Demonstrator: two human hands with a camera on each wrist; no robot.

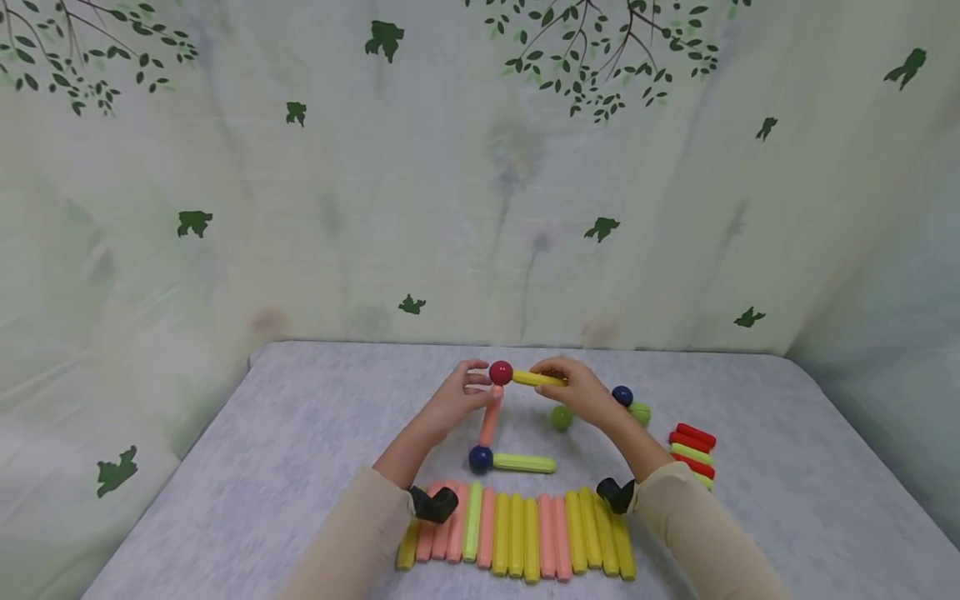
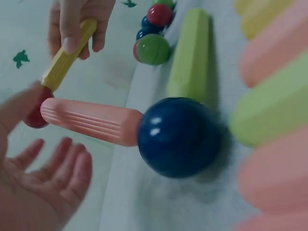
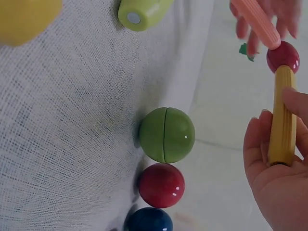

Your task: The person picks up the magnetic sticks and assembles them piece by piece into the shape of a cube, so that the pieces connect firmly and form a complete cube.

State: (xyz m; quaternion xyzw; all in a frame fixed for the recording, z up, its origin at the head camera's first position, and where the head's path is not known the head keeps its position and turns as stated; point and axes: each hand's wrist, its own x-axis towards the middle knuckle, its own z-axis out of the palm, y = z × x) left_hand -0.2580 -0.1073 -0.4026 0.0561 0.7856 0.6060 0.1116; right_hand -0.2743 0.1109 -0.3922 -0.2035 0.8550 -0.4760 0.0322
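A pink stick [image 1: 490, 423] stands up from a dark blue ball [image 1: 481, 459] on the table, with a red ball [image 1: 501, 372] at its top. A light green stick [image 1: 525, 463] lies flat, its end against the blue ball. My right hand [image 1: 573, 387] pinches a yellow stick [image 3: 281, 115] between thumb and fingers, and the stick's far end meets the red ball. At the red ball's other side is my left hand [image 1: 461, 392]; its thumb lies close against the ball while the other fingers [image 2: 62, 166] spread loosely below the pink stick.
Along the front lies a row of yellow, pink and green sticks [image 1: 532, 537], under both wrists. Behind the right hand sit a green ball [image 1: 561, 417], a blue ball [image 1: 622, 396] and a red ball [image 3: 161, 185]. Short red and green sticks [image 1: 692, 450] lie at the right.
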